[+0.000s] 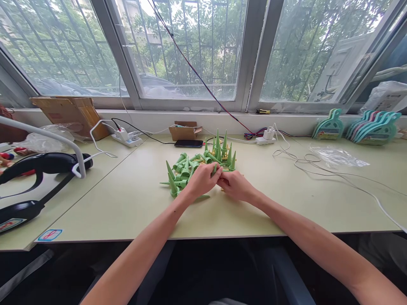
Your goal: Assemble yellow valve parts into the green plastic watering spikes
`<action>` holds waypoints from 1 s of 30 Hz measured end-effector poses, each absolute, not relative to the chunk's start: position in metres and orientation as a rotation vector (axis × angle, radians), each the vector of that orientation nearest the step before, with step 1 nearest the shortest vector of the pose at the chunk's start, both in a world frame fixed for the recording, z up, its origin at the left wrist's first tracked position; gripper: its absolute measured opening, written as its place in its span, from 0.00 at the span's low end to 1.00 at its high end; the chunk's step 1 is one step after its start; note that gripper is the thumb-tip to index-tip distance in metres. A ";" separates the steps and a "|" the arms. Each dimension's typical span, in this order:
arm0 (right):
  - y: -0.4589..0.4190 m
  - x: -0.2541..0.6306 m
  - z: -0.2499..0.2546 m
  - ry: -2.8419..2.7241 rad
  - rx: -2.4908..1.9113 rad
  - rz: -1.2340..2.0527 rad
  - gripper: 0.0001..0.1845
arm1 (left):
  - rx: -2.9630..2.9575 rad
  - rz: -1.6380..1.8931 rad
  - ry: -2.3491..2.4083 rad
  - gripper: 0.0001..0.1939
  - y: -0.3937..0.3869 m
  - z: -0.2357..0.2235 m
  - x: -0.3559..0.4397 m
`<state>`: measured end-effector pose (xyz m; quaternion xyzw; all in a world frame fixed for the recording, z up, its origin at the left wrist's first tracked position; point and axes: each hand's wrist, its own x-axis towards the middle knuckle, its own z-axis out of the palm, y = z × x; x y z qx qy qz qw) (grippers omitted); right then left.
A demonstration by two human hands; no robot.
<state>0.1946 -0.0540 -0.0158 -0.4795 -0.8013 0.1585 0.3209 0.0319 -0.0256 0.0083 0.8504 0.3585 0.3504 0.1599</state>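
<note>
A pile of several green cone-shaped plastic spikes (186, 167) lies on the pale green table (133, 203), with a few more standing upright behind it (222, 148). My left hand (203, 180) is closed around one green spike (215, 168) at the pile's near edge. My right hand (235, 185) sits right beside it, fingers curled and touching the left hand; what it pinches is hidden. Both forearms reach in from the bottom of the view.
A black phone (188, 143) and a small cardboard box (185, 130) lie behind the pile. Power strips (127, 137) and white cables (318, 167) run along the back. A clear plastic bag (337, 156) and teal plastic pieces (365, 125) are at right, black devices (41, 165) at left.
</note>
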 end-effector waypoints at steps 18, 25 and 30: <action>-0.056 0.194 -0.013 -2.126 -1.274 0.409 0.14 | 2.447 0.986 1.014 0.14 -0.025 0.006 0.031; -0.056 0.194 -0.013 -2.139 -1.277 0.399 0.13 | 2.459 0.973 1.030 0.13 -0.024 0.005 0.031; -0.057 0.194 -0.010 -2.139 -1.300 0.384 0.14 | 2.469 0.946 1.040 0.13 -0.025 0.006 0.031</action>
